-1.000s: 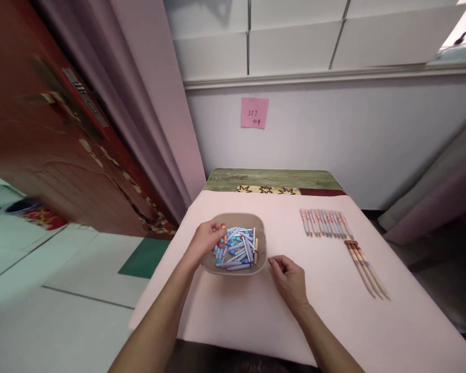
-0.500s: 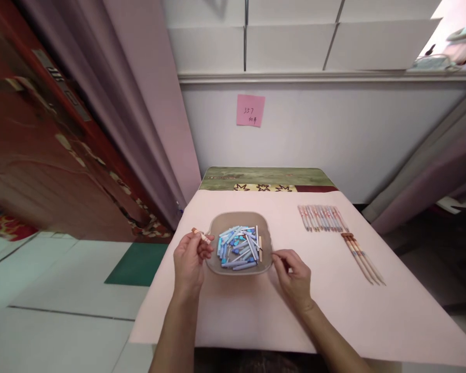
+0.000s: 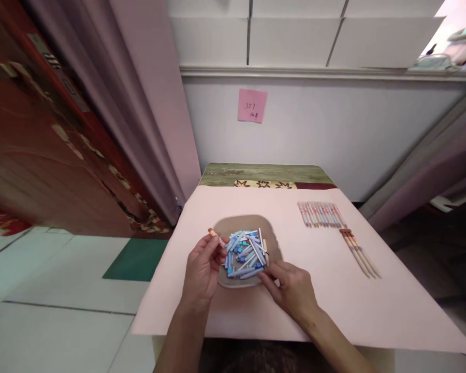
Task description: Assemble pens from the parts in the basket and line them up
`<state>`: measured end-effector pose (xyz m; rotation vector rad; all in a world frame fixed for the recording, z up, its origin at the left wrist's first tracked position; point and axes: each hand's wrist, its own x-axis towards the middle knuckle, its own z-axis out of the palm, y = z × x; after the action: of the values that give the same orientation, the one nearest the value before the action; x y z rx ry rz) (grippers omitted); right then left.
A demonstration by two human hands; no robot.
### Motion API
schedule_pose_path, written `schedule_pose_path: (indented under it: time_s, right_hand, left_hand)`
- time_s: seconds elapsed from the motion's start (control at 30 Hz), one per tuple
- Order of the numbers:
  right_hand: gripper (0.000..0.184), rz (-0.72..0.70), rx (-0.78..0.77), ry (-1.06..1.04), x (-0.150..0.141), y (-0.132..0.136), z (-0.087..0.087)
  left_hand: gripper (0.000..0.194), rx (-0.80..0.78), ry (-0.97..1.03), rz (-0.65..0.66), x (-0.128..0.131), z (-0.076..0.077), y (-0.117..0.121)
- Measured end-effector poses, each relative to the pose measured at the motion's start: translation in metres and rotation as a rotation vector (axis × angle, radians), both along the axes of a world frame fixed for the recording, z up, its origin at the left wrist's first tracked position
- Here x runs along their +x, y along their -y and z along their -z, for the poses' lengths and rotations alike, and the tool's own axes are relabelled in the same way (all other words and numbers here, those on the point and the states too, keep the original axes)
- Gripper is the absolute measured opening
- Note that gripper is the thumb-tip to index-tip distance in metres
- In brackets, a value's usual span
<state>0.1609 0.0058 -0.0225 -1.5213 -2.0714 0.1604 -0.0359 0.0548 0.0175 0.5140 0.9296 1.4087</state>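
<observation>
My left hand [image 3: 202, 269] is closed on a short pen part [image 3: 216, 237] with an orange-brown end and a patterned body, held over the left rim of a grey plastic box [image 3: 272, 235]. Inside the box lies a loose heap of blue, white and lilac pen parts [image 3: 241, 254], with a beige one at the right. My right hand [image 3: 293, 287] reaches over the box's front right corner, thumb and fingers pinched together at the ends of the blue parts. What it grips there, if anything, I cannot make out.
Several patterned pens [image 3: 321, 214] lie in a row at the table's right. Below them are three beige pens [image 3: 359, 253] with brown ends. A pale pink sheet covers the table [image 3: 171, 305]; a pink note [image 3: 252, 105] hangs on the wall behind.
My right hand has left the box's right rim and moved in over its front corner to the pen parts. My left hand has shifted right with its pen part. The box has turned slightly.
</observation>
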Motion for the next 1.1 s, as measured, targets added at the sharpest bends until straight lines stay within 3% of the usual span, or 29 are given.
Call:
schedule_pose_path:
  time_s: [0.13,0.27,0.47,0.7,0.87,1.1]
  right_hand:
    - [0.017,0.046,-0.245,0.221,-0.012,-0.028,-0.021]
    - [0.021,-0.055,-0.388,0.42,-0.03,-0.065,-0.02]
    - [0.026,-0.094,-0.405,0.467,-0.04,-0.086,0.001]
    - [0.025,-0.173,-0.398,0.522,-0.055,-0.094,0.002]
    - [0.02,-0.284,-0.356,0.526,-0.069,-0.103,0.004]
    - [0.013,-0.339,-0.3,0.517,-0.076,-0.102,0.005]
  left_hand:
    - [0.025,-0.053,0.046,0.041,0.007,0.0,0.0]
    - [0.023,-0.056,0.062,0.056,0.007,-0.001,0.004]
    - [0.02,-0.04,0.089,0.043,0.001,-0.001,0.007]
    - [0.019,-0.142,0.194,0.08,0.009,0.008,0.005]
    - [0.024,-0.122,0.095,0.176,0.016,0.01,0.011]
    - [0.026,-0.067,-0.055,0.13,0.013,0.008,0.013]
